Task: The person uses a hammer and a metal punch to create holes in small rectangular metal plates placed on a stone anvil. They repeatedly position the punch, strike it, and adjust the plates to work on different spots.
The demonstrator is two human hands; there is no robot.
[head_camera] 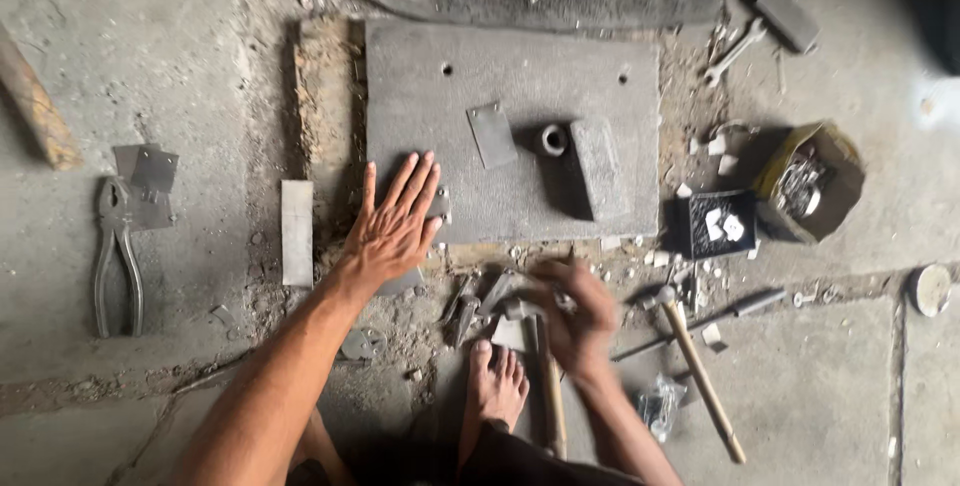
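Observation:
My left hand (392,224) lies flat with fingers spread on the near left corner of a thick grey steel plate (440,116) set in the floor. A small metal piece (438,204) peeks out beside its fingers. My right hand (572,312) is blurred, low in front of the plate, its fingers curled over a heap of small metal pieces (480,298); whether it holds one I cannot tell. On the plate rest a thin metal tab (492,134), a short tube (553,139) and a steel block (598,168). My bare foot (495,386) is beside a hammer (545,366).
Pliers (115,256) and bent sheet pieces (145,171) lie at the left, a flat strip (296,232) by the plate. A second hammer (700,371), a black box (718,223), a cardboard box of metal parts (810,181) and a wrench (733,51) are at the right.

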